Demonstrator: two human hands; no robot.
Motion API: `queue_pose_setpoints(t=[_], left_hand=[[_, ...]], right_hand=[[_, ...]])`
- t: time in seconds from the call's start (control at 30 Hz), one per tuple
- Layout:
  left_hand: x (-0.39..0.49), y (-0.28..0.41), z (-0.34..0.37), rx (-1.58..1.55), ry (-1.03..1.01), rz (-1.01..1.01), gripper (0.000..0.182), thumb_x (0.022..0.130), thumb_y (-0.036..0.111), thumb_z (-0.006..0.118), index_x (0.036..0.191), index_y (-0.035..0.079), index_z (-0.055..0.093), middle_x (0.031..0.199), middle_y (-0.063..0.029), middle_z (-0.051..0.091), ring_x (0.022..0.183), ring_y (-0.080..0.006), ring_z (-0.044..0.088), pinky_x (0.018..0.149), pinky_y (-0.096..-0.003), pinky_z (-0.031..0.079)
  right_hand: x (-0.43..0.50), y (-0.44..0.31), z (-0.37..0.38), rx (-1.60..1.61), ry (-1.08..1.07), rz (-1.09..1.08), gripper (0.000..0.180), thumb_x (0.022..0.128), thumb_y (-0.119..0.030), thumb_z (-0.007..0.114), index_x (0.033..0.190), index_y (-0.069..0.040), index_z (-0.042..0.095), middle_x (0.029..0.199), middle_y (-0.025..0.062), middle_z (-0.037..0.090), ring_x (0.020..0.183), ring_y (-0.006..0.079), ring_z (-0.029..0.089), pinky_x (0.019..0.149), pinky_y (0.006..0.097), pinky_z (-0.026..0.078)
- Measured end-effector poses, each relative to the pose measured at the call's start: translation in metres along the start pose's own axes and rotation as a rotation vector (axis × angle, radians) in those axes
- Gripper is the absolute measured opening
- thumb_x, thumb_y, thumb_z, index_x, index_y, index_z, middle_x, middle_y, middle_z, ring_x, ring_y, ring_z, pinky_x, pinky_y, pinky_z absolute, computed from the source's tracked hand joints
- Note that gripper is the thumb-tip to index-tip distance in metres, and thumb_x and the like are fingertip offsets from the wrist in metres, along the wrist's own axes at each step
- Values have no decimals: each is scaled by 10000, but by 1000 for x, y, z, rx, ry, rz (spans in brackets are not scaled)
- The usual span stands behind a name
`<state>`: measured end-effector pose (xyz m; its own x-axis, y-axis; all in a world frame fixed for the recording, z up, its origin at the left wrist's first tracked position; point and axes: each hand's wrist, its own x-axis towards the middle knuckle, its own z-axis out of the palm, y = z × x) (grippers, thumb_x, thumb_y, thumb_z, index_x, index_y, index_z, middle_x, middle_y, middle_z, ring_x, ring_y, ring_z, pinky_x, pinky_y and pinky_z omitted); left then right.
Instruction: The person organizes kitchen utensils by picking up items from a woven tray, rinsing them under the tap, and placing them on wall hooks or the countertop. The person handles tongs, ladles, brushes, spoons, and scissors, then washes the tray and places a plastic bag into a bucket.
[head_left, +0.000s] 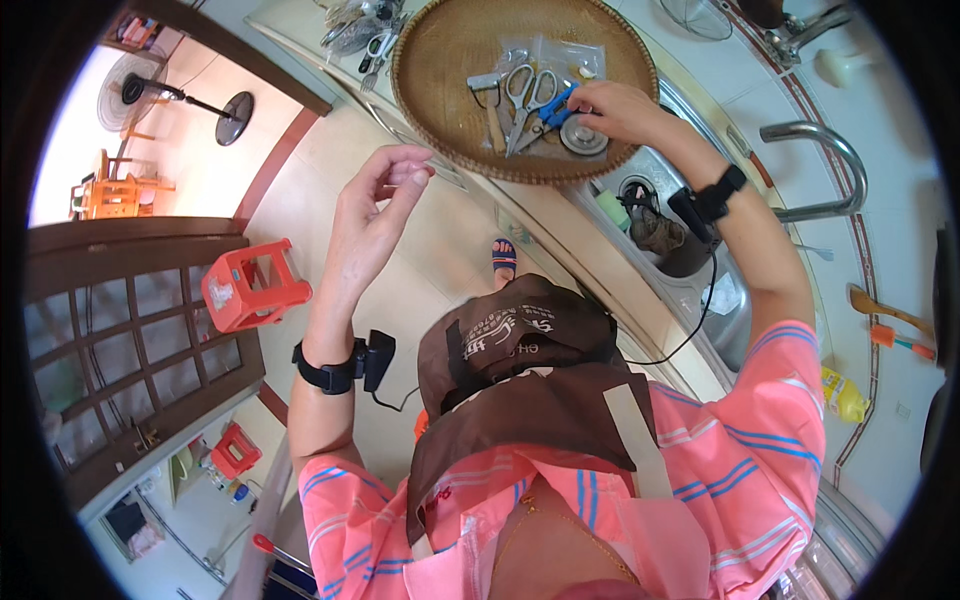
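Observation:
My right hand (619, 111) is over a round woven bamboo tray (442, 82), its fingertips at the blue handle of a pair of scissors (551, 116). Whether the fingers grip that handle is hidden. A round metal disc-shaped item (583, 136) lies just under the hand. Beside the blue scissors are white-handled scissors (521, 101), a tool with a wooden handle (495, 124) and a small peeler-like tool (484, 81). A clear plastic bag (585, 54) lies among them. My left hand (381, 199) hangs in the air by the tray's near-left rim, fingers curled, with nothing visible in it.
Right of the tray is a steel sink (720, 330) with a dark item (656, 225) and a green sponge (613, 210); a curved faucet (832, 135) overhangs it. Cutlery (371, 71) lies left of the tray. A red plastic stool (255, 285) stands on the floor. Cables hang from both wrist straps.

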<state>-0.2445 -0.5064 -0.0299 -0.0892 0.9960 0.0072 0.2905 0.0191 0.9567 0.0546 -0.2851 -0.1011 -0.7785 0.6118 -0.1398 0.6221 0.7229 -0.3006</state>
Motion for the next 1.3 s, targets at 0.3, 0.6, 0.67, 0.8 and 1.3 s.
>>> queue_pose_setpoints(t=[0.3, 0.6, 0.67, 0.8, 1.3], left_hand=[[173, -52, 9, 662, -441, 249, 182, 865, 125, 611, 1026, 119, 694, 936, -101, 702, 895, -285, 683, 751, -394, 538], [256, -128, 91, 1151, -1012, 378, 262, 828, 94, 637, 1061, 200, 693, 1026, -97, 694, 987, -305, 682, 790, -446, 548], [263, -138, 100, 1222, -1103, 430, 279, 812, 61, 652, 1068, 165, 692, 1024, -87, 696, 993, -287, 687, 782, -435, 552], [266, -157, 105, 1163, -1042, 596, 227, 795, 85, 677, 1018, 119, 706, 1022, -91, 690, 982, -283, 686, 788, -433, 544], [282, -64, 42, 894, -699, 621, 244, 815, 196, 682, 1055, 178, 646, 931, -51, 661, 866, -290, 681, 731, -435, 541]], right_hand=[[96, 28, 62, -502, -179, -133, 498, 687, -134, 785, 1156, -78, 630, 1167, 55, 546, 1176, 264, 495, 935, 396, 449], [95, 37, 67, -591, -249, -9, 780, 755, -135, 730, 1458, -203, 399, 1222, 62, 507, 1205, 229, 482, 1003, 355, 369], [97, 39, 70, -597, -281, 20, 795, 816, -72, 654, 1504, -299, 326, 1233, 62, 495, 1160, 216, 503, 987, 335, 372], [107, 41, 76, -642, -213, -3, 627, 840, -97, 632, 1403, -284, 430, 1216, 42, 493, 1159, 199, 495, 969, 328, 373], [72, 38, -13, -414, 124, 180, 419, 753, -96, 719, 1156, -75, 608, 1131, 100, 529, 1070, 268, 546, 889, 368, 446]])
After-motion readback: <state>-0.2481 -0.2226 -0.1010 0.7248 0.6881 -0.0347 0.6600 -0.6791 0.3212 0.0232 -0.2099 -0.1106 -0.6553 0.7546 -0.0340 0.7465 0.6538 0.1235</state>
